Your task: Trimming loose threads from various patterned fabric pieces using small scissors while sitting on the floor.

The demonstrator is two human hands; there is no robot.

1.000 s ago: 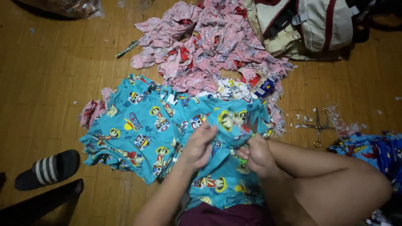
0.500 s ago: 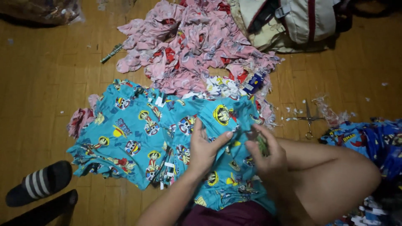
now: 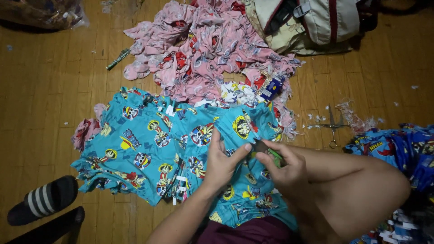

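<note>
— So, from the head camera, what are the 2 hands busy with?

— Both are down on the turquoise printed garment [image 3: 181, 153] spread on the wooden floor [image 3: 49, 99]. The left hand [image 3: 221, 165] lies on the cloth with its fingers curled, pinching up a bit of fabric near the middle. The right hand [image 3: 282, 167] is closed around a small green-handled tool [image 3: 269, 152], its tip touching the pinched spot.

— Which step would you call that?

— It looks like trimming or picking at a seam or loose thread on this 1 garment; the tool is too hidden by the fingers to tell its kind.

— And what would a next move call for?

— As a judgement: the left hand has to keep the cloth taut, and the tool must catch only the thread, not the fabric beneath.

— What lies around?

— A pile of pink printed garments [image 3: 203, 49] just beyond the turquoise one, a beige bag [image 3: 325, 22] at the top, scissors [image 3: 332, 126] on the floor to the right among scraps, dark blue printed cloth [image 3: 402, 149] further right, and a striped slipper [image 3: 43, 199] at lower left.
</note>
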